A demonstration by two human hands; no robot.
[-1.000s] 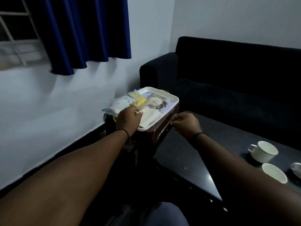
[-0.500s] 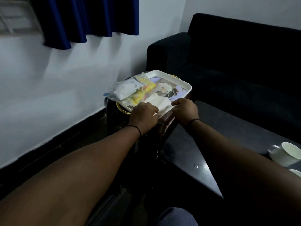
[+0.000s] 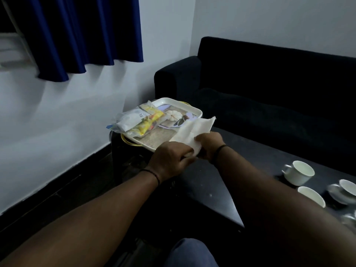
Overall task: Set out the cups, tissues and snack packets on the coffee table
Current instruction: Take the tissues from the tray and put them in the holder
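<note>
White tissues are pinched between both hands just off the near edge of the tray, above the gap where it meets the dark surface. The left hand curls its fingers round the near end of the sheet and the right hand grips it from the other side, so the far end stands up and flaps free over the tray's near right corner. Held by two hands like this, the thin sheets probably stay together as one stack instead of peeling apart, which would suit carrying them across in a single move.

The snack packets, one pale and one yellow, lie across the left edge of the tray and hang a little past its rim, not yet set out. The tray itself sits on a low stand at the far left end of the surface, close enough to unload without leaning.

Two white cups already stand near the right edge of the surface, one with its handle turned left, the other nearer the front edge; a further cup on a saucer is at the very right, cut off by the frame. My guess is that the tissues are meant for the bare stretch of the surface between the tray and the cups.
</note>
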